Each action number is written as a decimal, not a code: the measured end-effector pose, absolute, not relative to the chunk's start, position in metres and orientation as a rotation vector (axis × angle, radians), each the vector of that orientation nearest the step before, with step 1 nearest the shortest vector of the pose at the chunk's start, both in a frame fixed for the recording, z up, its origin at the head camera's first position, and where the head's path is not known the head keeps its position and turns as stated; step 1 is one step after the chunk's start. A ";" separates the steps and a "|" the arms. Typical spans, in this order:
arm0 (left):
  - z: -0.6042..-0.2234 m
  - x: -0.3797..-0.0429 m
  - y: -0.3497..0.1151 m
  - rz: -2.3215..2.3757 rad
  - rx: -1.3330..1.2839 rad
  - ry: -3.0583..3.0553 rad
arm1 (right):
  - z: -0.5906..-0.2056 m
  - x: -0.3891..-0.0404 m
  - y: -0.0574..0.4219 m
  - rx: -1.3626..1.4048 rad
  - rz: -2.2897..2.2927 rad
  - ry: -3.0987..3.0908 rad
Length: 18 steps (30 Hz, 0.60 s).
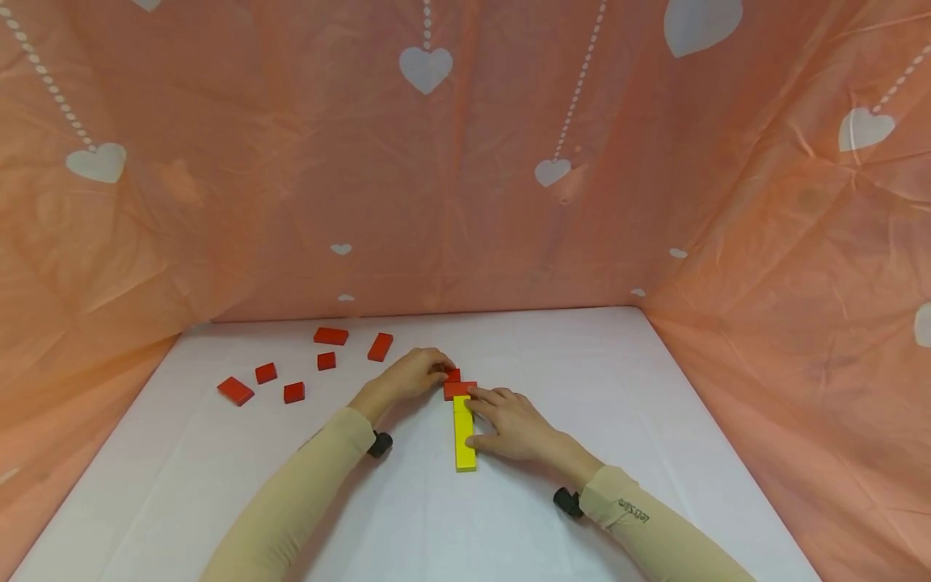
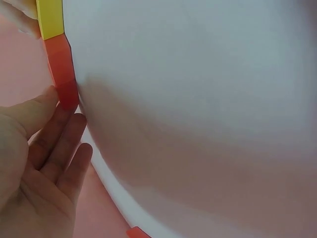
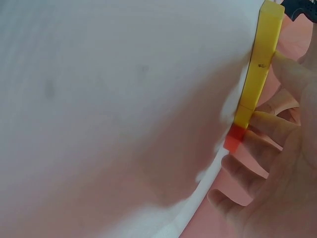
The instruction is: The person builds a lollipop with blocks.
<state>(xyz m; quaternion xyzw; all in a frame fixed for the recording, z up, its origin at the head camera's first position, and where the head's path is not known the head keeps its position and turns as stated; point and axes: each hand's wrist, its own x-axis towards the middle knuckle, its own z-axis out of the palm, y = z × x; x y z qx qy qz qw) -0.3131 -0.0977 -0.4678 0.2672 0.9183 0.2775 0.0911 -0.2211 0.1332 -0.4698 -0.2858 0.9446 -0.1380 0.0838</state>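
On the white table, a long yellow block (image 1: pixel 465 444) lies lengthwise, with a short yellow block (image 1: pixel 462 405) at its far end. Beyond them a red rectangular block (image 1: pixel 455 392) lies crosswise. Behind its left part sits a small red block (image 1: pixel 454 375), pinched between thumb and fingers of my left hand (image 1: pixel 413 373). In the left wrist view this red block (image 2: pixel 68 95) meets the crosswise one. My right hand (image 1: pixel 518 427) spreads its fingers along the right side of the row. In the right wrist view, its thumb and fingertips touch the long yellow block (image 3: pixel 262 64) and the parts beyond.
Several loose red pieces lie at the back left, among them a flat red block (image 1: pixel 236 391), a red cube (image 1: pixel 294 393) and an upright-angled red block (image 1: pixel 381 347). A pink curtain with hearts (image 1: pixel 465 202) encloses the table (image 1: pixel 618 372) at the back and sides.
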 end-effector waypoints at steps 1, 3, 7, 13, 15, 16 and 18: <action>-0.468 -0.313 -0.098 0.827 0.793 2.729 | -0.470 -0.221 0.133 -0.853 -0.412 2.819; -0.468 -0.313 -0.098 0.833 0.789 2.728 | -0.470 -0.221 0.133 -0.854 -0.413 2.819; -0.469 -0.313 -0.098 0.837 0.784 2.724 | -0.469 -0.220 0.133 -0.858 -0.418 2.818; -0.471 -0.313 -0.100 0.844 0.801 2.743 | -0.468 -0.221 0.132 -0.857 -0.422 2.818; -0.471 -0.311 -0.101 0.861 0.791 2.766 | -0.468 -0.221 0.132 -0.851 -0.430 2.818; -0.470 -0.310 -0.102 0.872 0.776 2.782 | -0.468 -0.221 0.132 -0.848 -0.431 2.818; -0.468 -0.307 -0.106 0.907 0.728 2.811 | -0.468 -0.220 0.132 -0.843 -0.430 2.817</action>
